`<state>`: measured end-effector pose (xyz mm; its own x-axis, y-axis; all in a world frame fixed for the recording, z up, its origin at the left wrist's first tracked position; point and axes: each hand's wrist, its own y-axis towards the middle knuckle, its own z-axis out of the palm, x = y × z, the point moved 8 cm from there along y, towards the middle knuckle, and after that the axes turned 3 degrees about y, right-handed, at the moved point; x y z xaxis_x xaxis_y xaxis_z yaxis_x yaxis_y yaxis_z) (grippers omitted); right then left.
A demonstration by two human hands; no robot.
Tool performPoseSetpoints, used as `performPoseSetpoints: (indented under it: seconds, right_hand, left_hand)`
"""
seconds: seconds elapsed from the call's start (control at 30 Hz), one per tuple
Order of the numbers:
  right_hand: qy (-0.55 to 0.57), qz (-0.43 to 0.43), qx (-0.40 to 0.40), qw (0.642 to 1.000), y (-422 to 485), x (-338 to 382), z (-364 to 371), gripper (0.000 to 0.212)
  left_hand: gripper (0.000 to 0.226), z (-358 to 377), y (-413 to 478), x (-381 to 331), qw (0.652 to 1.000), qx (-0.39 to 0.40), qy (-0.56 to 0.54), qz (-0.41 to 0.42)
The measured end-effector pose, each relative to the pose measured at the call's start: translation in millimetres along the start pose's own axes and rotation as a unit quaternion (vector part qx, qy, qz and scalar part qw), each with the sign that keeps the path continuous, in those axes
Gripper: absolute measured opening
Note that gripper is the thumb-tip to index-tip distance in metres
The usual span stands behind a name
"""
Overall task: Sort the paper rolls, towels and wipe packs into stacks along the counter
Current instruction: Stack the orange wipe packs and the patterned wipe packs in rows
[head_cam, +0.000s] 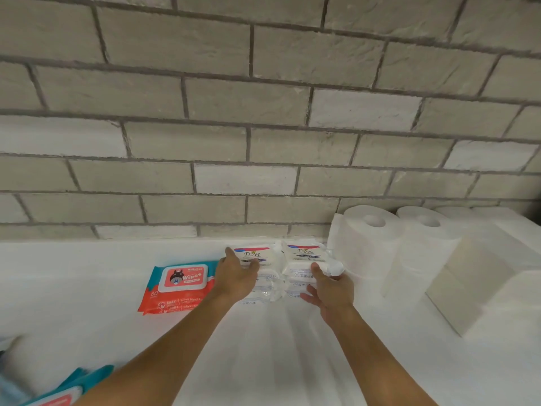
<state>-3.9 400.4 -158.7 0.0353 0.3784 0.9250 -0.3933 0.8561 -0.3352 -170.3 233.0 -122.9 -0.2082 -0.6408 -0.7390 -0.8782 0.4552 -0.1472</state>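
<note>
Dove wipe packs point(303, 252) form two stacks; left hand point(237, 273) presses one, right hand point(332, 291) grips the other.

Two white packs point(254, 254) point(304, 253) read "Dove"; the red-teal pack point(178, 285) reads "Wipes", "80", "EASY".
</note>
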Motion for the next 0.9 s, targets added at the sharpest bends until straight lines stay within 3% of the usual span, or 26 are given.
performPoseSetpoints:
  seconds: [0.33, 0.6, 0.9]
  right_hand:
    - [0.004, 0.001, -0.009, 1.000, -5, 2, 1, 0.030]
    - [0.019, -0.007, -0.058, 0.998, -29, 5, -6, 0.046]
    - [-0.019, -0.029, 0.048, 0.998, -110, 11, 35, 0.031]
  left_hand:
    - [0.062, -9, -5, -6, 1.000, 0.009, 0.009, 0.002]
    - [0.065, -24, -17, 0, 1.000, 0.010, -0.026, 0.006]
    - [0.054, -86, -58, 12, 0.994, -0.040, -0.089, 0.041]
